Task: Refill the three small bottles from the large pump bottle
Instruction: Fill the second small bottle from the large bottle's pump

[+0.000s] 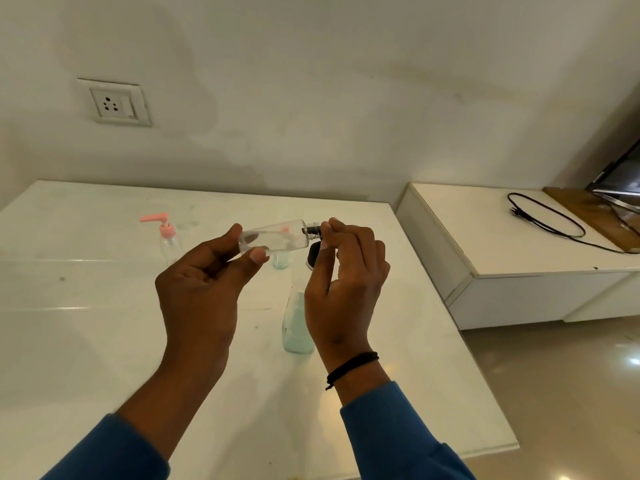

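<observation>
Near the table's (86, 289) far edge stood a pink-pump bottle (169, 242). My left hand (204, 282) gripped a clear small bottle (273, 239) sideways above the table's middle; my right hand (346, 271) pinched its dark cap (313, 231). Below them stood the large bottle (296, 323).

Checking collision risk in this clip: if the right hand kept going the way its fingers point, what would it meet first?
The right hand points up and leftward at the dark threaded neck of the small clear bottle, which its fingertips apparently already pinch.
</observation>
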Demonstrator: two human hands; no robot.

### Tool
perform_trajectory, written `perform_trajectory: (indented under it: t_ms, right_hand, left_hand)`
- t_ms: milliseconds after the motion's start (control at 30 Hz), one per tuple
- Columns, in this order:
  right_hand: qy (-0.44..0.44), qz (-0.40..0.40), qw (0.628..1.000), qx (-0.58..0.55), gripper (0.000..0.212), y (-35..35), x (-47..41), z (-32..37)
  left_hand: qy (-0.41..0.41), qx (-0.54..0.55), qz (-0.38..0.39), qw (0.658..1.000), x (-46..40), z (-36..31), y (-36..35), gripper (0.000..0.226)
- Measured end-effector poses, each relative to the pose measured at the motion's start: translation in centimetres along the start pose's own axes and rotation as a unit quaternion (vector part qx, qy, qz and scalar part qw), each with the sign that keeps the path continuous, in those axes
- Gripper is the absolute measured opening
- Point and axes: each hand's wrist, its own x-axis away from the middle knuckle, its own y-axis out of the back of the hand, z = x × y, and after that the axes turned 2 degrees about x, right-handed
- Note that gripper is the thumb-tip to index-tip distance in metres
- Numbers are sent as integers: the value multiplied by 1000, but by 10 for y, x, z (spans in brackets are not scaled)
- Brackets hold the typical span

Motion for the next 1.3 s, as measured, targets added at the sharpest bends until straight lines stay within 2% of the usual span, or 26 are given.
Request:
perform_trajectory:
  t_ms: [233,433,600,767,1300]
  right_hand:
    - [2,3,1000,-1,24,1,-3,5]
    - [1,12,1000,8,22,1,-2,3]
    - [11,6,1000,9,20,4,-5,4]
    - [9,7,1000,11,16,1,-1,2]
    - [14,-9,1000,3,17,2,-5,6]
  left_hand:
    - [-15,-10,5,1000,-1,0,1,48]
    - [-5,21,5,1000,-2,1,2,31]
    - [0,17,11,1000,-3,3,2,36]
    - [11,16,9,1000,-4,5,3,30]
    - [13,50,4,999,-9,3,-2,38]
